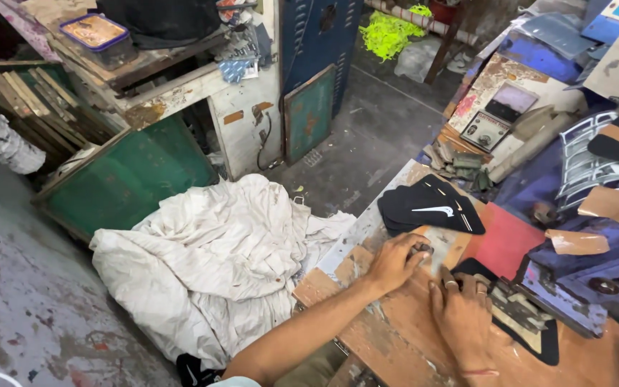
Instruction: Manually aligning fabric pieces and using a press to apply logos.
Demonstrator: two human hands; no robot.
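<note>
Both hands are resting on the wooden table (395, 344): the right hand (463, 315) is pressing flat on a black piece (539, 344), fingers spread; the left hand (395, 259) is pinching a small dark knob (421, 250).

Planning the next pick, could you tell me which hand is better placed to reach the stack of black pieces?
Probably the left hand: it lies nearer the stack of black pieces, while the right hand presses down a black piece by the metal clamp.

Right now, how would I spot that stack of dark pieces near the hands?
Find the brown worktable at lower right. Just beyond the left hand lies a stack of black fabric pieces. Unlike the red sheet beside it, its top piece carries a white curved mark.
</note>
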